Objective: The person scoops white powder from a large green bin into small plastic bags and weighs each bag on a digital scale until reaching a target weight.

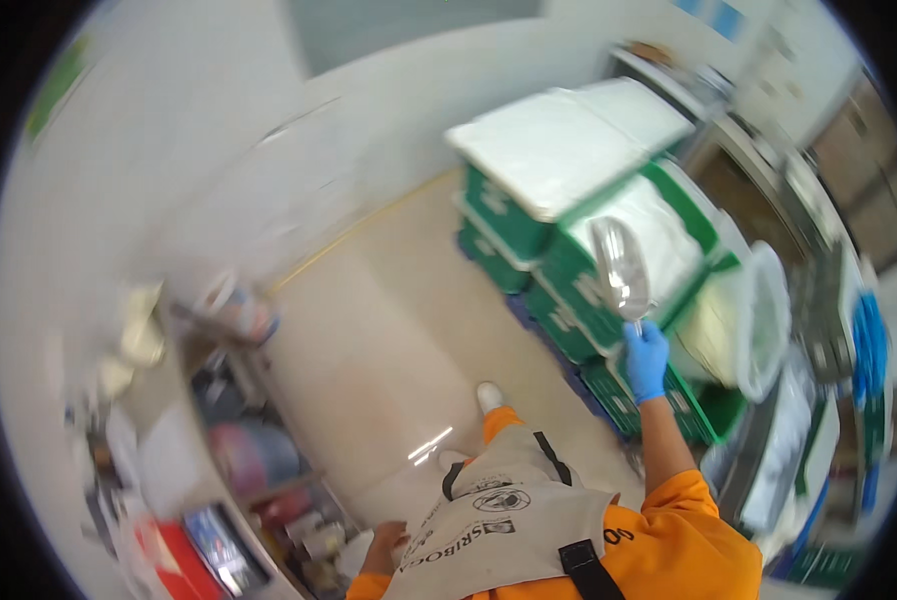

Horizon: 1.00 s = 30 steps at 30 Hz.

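1. Your right hand [647, 360], in a blue glove, is raised to the right of centre with its fingers wrapped tight around the thin handle of a clear scoop [620, 268].
2. The scoop stands upright above that hand, bowl end up. It is see-through plastic, long and rounded, glossy, with pale glints along its curved wall.
3. It shows against the green crates [529, 250], which are stacked on the far right. Whether it touches them cannot be told.
4. The crates are hard green plastic with slotted sides; flat white lids or liners cover the top ones.
5. Just right of the scoop sits a white bin [759, 320] lined with a thin, crinkled translucent bag.
6. Your left hand [387, 545] is bare and low at the near edge, resting against the hem of your pale cloth apron [509, 520]. Blur hides whether its fingers are together or apart.
7. The apron hangs over orange sleeves, with black straps.
8. The floor [389, 340] is smooth, beige and shiny; cluttered shelves blur along the left.
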Each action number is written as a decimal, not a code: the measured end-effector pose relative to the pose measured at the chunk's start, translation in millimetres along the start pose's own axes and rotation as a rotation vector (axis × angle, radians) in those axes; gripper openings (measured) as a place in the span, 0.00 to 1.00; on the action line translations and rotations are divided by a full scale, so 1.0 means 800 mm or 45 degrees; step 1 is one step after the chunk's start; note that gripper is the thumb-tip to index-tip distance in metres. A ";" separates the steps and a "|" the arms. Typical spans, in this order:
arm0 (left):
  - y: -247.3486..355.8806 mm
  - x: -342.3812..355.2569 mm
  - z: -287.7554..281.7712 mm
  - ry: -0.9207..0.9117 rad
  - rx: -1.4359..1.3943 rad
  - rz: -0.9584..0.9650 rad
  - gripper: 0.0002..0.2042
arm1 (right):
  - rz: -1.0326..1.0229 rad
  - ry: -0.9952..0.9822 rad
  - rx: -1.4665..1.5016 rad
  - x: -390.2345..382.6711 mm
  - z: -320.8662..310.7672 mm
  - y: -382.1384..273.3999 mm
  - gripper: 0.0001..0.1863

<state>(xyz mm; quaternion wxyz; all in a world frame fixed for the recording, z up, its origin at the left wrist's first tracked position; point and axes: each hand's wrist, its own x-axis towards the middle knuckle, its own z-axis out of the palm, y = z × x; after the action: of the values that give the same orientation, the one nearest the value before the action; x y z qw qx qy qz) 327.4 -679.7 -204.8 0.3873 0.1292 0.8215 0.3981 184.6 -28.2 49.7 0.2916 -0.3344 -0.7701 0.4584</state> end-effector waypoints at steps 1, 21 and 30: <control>0.024 0.009 -0.011 -0.041 -0.021 0.099 0.16 | -0.100 0.231 -0.119 0.017 -0.069 0.015 0.13; 0.601 0.456 0.113 -0.109 -0.152 -0.266 0.20 | 1.225 -0.189 -0.784 0.248 -0.356 0.517 0.25; 0.600 0.457 0.154 -0.287 0.246 -0.476 0.22 | 0.843 0.039 -0.735 0.308 -0.346 0.620 0.26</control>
<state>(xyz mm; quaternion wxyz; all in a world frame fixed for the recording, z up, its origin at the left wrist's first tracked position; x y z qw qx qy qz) 128.5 -109.1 -84.7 0.5293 0.0549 0.8170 0.2223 367.2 483.0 -248.7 0.0350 -0.6376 -0.7136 0.2882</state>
